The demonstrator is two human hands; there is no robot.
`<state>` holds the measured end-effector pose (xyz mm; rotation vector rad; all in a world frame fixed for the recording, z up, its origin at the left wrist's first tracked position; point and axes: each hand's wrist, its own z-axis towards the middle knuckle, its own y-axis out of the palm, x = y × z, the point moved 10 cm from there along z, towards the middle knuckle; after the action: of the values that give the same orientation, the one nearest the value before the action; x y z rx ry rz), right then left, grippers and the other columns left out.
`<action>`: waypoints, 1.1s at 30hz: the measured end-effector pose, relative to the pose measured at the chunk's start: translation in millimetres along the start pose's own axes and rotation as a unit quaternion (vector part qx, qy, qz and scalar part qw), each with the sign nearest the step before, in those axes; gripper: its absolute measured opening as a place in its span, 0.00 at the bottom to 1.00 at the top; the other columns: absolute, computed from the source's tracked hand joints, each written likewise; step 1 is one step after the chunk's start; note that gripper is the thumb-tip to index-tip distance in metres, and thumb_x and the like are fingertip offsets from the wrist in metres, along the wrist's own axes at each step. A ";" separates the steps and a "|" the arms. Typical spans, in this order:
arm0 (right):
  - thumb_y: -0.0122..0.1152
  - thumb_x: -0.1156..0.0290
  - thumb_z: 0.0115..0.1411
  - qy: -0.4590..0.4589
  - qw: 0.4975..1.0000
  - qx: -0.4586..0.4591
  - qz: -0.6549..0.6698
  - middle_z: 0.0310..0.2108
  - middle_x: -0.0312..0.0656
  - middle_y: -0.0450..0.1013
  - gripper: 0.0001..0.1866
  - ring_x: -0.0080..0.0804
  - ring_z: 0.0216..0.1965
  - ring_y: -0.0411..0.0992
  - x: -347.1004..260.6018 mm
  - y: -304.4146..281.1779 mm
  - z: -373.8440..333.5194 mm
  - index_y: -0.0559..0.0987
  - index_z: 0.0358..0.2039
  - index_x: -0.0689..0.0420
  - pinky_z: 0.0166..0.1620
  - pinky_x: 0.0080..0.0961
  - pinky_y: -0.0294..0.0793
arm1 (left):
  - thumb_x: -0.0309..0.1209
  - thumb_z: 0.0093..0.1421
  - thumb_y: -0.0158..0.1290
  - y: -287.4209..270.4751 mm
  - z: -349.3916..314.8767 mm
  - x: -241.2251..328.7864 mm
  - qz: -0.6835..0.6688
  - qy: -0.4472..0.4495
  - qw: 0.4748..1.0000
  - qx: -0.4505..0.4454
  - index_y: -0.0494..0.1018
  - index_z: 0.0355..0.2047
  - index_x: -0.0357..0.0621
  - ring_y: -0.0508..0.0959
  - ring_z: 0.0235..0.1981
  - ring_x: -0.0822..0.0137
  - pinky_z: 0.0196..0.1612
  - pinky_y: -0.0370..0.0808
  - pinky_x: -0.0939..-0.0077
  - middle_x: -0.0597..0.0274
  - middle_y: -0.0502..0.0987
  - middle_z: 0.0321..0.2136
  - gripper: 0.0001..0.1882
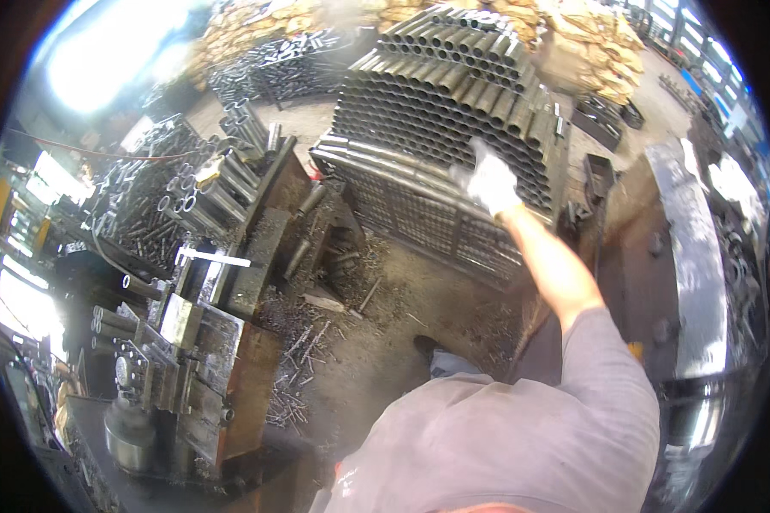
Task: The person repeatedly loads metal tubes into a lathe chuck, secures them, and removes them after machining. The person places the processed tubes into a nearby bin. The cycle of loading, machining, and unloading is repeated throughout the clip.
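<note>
My right arm reaches out over a large stack of metal tubes (428, 128), whose round ends face toward me. At its end, my right hand (494, 181), in a white work glove, is over the front right part of the stack. Its thumb and fingers look spread, and I see no tube in them. Whether the fingertips touch the tubes, I cannot tell. Below the stack is a metal crate (411, 218) with barred sides, and a few tubes lie lengthwise along its front edge. My left hand is outside the picture.
A metalworking machine (184, 342) stands at the left, with cut tubes (227, 192) behind it. Metal scraps (299, 359) litter the floor beside it. At the right is a bench-like metal surface (693, 282). Stuffed tan sacks (595, 43) and a heap of small metal parts (274, 68) lie at the back.
</note>
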<state>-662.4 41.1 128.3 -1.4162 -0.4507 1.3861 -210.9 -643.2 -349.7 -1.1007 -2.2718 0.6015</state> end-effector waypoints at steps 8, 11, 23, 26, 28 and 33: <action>0.60 0.47 0.64 0.075 0.982 -0.017 -0.171 0.61 0.52 0.77 0.33 0.47 0.55 0.80 -12.7 48.7 274.6 0.78 0.62 0.57 0.53 0.48 0.81 | 0.39 0.67 0.52 -61.7 4.4 172.8 0.129 0.067 0.984 0.105 0.80 0.53 0.54 0.82 0.53 0.42 0.51 0.79 0.47 0.44 0.81 0.54 0.17; 0.63 0.44 0.64 0.087 0.979 0.012 -0.183 0.61 0.52 0.79 0.30 0.54 0.63 0.76 -13.6 63.6 301.6 0.84 0.57 0.53 0.62 0.51 0.76 | 0.45 0.68 0.54 -75.5 15.1 190.5 -0.164 -0.025 0.978 0.125 0.80 0.49 0.43 0.82 0.39 0.58 0.43 0.79 0.59 0.52 0.83 0.40 0.20; 0.49 0.49 0.72 -0.176 0.983 0.010 0.049 0.58 0.51 0.80 0.29 0.51 0.57 0.78 112.9 81.8 435.8 0.80 0.61 0.56 0.56 0.49 0.78 | 0.55 0.69 0.50 -120.6 -31.7 122.5 -0.359 -0.212 0.861 0.290 0.83 0.47 0.42 0.85 0.48 0.41 0.54 0.79 0.52 0.40 0.85 0.43 0.28; 0.50 0.51 0.73 -0.209 0.920 0.003 0.331 0.57 0.48 0.81 0.28 0.48 0.55 0.79 146.2 76.4 420.5 0.79 0.64 0.56 0.54 0.45 0.79 | 0.55 0.63 0.53 -162.1 -95.7 20.5 -0.410 -0.290 0.710 0.494 0.83 0.43 0.38 0.84 0.46 0.38 0.50 0.78 0.47 0.34 0.83 0.43 0.30; 0.50 0.56 0.74 -0.102 0.875 -0.091 0.465 0.56 0.45 0.80 0.26 0.44 0.52 0.79 169.0 101.9 377.1 0.76 0.65 0.57 0.52 0.40 0.80 | 0.58 0.62 0.57 -174.7 -144.3 -52.2 -0.448 -0.334 0.600 0.572 0.83 0.44 0.35 0.84 0.49 0.39 0.54 0.77 0.50 0.33 0.83 0.44 0.33; 0.50 0.53 0.72 0.055 0.778 -0.246 0.575 0.52 0.47 0.79 0.27 0.38 0.45 0.78 90.6 191.1 107.0 0.76 0.64 0.57 0.43 0.35 0.79 | 0.57 0.67 0.51 -201.7 -252.4 -193.6 -0.377 -0.442 0.424 0.695 0.82 0.48 0.32 0.81 0.53 0.33 0.58 0.75 0.45 0.33 0.82 0.50 0.34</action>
<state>-807.9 88.5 -52.6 -2.3879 0.2625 2.2044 -63.8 -874.8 -91.6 1.2663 -1.3989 2.2317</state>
